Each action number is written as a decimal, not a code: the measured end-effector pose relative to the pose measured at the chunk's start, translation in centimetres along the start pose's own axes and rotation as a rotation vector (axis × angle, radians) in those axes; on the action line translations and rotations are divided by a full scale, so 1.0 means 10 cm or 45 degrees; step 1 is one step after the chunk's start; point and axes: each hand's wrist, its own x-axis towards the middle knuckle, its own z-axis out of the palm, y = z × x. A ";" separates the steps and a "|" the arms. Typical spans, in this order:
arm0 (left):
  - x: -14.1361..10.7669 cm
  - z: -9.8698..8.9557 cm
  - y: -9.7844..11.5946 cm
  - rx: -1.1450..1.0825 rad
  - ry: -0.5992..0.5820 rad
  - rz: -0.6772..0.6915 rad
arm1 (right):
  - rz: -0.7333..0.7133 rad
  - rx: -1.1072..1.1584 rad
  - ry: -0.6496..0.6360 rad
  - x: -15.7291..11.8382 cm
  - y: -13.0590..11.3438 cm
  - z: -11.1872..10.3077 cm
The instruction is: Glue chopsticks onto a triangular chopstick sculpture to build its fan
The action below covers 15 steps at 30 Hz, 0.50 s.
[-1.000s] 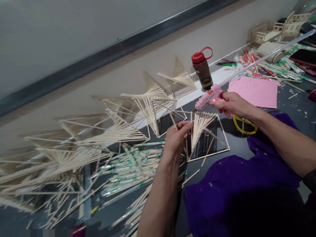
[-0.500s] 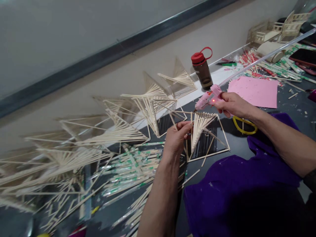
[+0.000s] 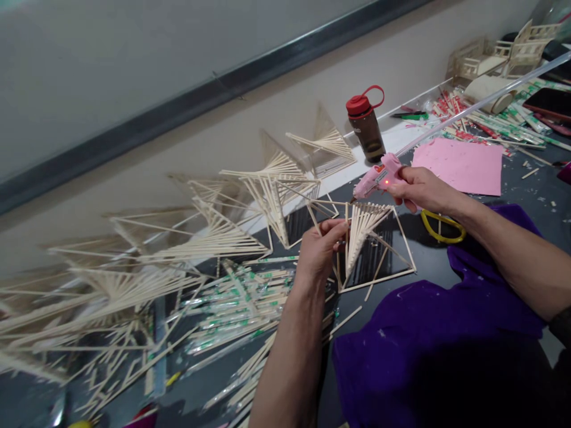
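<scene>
On the dark desk (image 3: 446, 261), near its far edge, I see the stick pyramid frame (image 3: 372, 244) standing between both hands. My left hand (image 3: 319, 249) pinches an upright stick at the frame's left side. My right hand (image 3: 419, 189), closed round the pink glue gun (image 3: 377, 176), aims its nozzle left and down at the frame's top.

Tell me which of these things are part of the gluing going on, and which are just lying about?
In use:
right hand gripping the pink glue gun
left hand holding the stick frame

Lying about:
brown bottle
pink paper
yellow scissors
purple cloth
wrapped sticks
finished stick frames
</scene>
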 end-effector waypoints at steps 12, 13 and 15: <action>0.00 0.00 -0.01 -0.012 0.007 0.001 | -0.009 -0.005 -0.005 0.00 0.00 0.01; 0.00 0.00 0.00 -0.013 0.009 -0.002 | -0.005 -0.002 0.002 0.00 0.00 0.01; -0.01 0.01 0.01 -0.014 0.012 -0.006 | 0.009 0.006 0.016 0.00 -0.01 0.01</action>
